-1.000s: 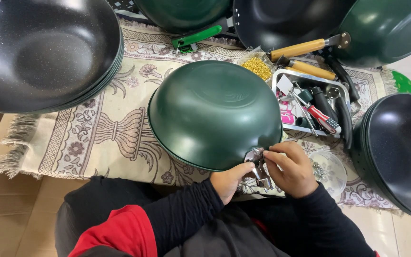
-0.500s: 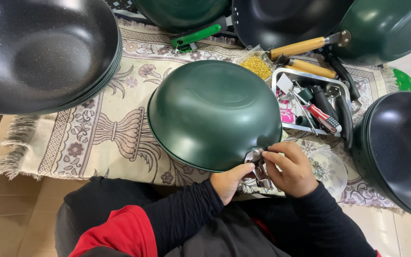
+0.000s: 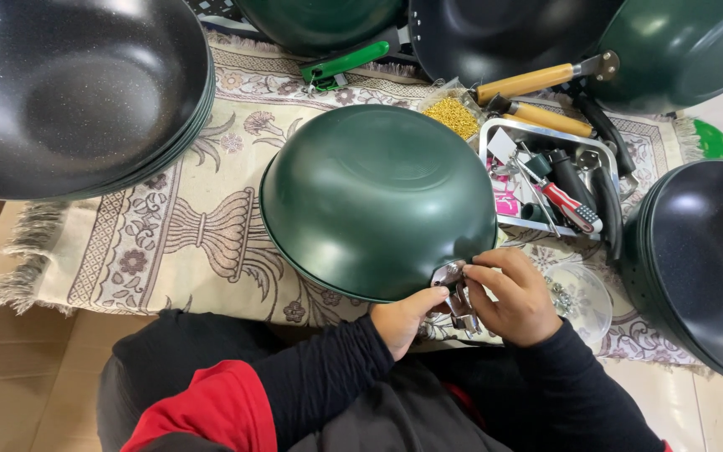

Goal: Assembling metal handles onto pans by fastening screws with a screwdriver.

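A flowery rug (image 3: pixel 169 226) covers the floor, with black pans (image 3: pixel 69 92) stacked at the left. The green pan (image 3: pixel 374 197) sits upside down in the middle, bottom up. Both hands pinch its metal bracket (image 3: pixel 449 274) at the near rim: left hand (image 3: pixel 403 318), right hand (image 3: pixel 512 297).

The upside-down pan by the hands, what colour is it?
Dark green pan, seen in the head view.

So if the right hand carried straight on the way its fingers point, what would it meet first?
The right hand points up-left at a small metal bracket on the rim of the upturned green pan. Its fingertips already look to be touching the bracket, so the pan's wall would likely come next, though depth is unclear.
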